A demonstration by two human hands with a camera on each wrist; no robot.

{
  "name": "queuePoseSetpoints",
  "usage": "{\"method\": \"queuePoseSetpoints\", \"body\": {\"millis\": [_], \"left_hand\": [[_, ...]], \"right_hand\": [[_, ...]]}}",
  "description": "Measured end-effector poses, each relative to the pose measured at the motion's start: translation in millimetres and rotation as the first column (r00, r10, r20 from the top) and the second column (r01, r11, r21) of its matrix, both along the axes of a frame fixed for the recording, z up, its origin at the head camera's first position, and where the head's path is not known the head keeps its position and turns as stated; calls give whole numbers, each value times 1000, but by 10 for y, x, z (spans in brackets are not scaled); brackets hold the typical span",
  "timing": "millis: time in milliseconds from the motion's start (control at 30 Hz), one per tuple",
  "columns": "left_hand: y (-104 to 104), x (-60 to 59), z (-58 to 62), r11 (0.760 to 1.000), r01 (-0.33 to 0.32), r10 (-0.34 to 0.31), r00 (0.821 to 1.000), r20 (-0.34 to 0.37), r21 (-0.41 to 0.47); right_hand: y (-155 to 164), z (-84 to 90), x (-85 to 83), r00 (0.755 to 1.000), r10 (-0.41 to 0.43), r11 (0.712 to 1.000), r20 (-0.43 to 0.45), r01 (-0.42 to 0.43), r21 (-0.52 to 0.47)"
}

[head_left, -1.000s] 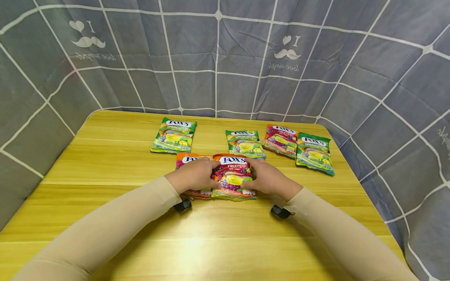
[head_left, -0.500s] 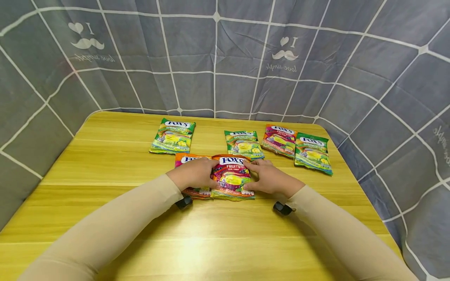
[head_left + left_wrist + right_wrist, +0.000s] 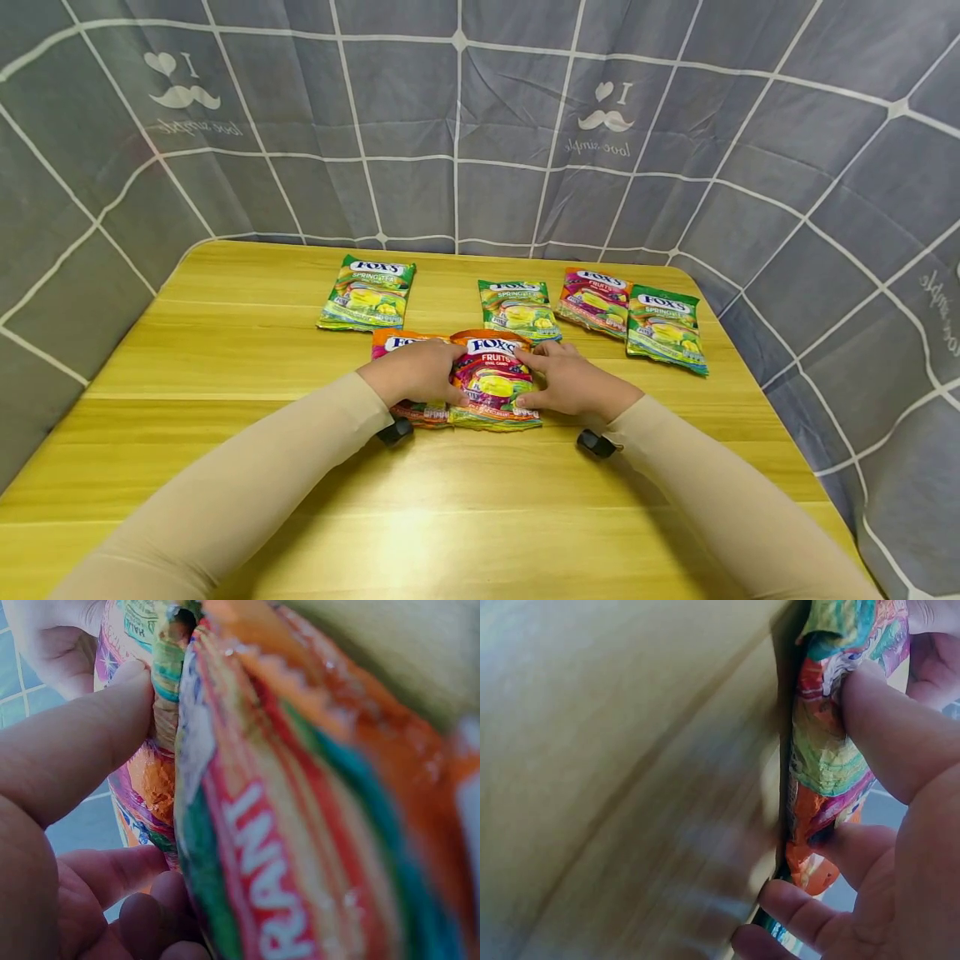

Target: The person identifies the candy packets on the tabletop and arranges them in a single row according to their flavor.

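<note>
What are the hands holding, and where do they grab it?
Both hands hold the Fruits candy bag by its side edges: the left hand grips the left edge, the right hand pinches the right edge. It lies partly over another Fruits bag on the table.

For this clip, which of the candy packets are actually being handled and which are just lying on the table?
In hand:
- Fox's Fruits packet, gripped by left hand and right hand
- orange Fox's packet partly beneath it, under the left hand

Lying about:
- far-left Spring Tea packet
- middle Spring Tea packet
- back Fruits packet
- right Spring Tea packet
</note>
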State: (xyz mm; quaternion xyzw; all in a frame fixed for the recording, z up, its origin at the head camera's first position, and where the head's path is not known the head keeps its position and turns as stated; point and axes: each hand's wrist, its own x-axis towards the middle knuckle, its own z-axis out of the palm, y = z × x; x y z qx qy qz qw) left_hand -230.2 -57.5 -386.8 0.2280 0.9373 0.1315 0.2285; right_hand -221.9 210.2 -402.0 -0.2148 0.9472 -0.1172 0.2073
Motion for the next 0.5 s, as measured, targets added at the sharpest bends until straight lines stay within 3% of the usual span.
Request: {"method": "queuePoseSetpoints", "body": {"millis": [500], "left_hand": [[16,-4,14,1000,3,-3,1000,13,-5]], "right_hand": [[-9,36,11,1000,7,1000,6,-7,5]]}}
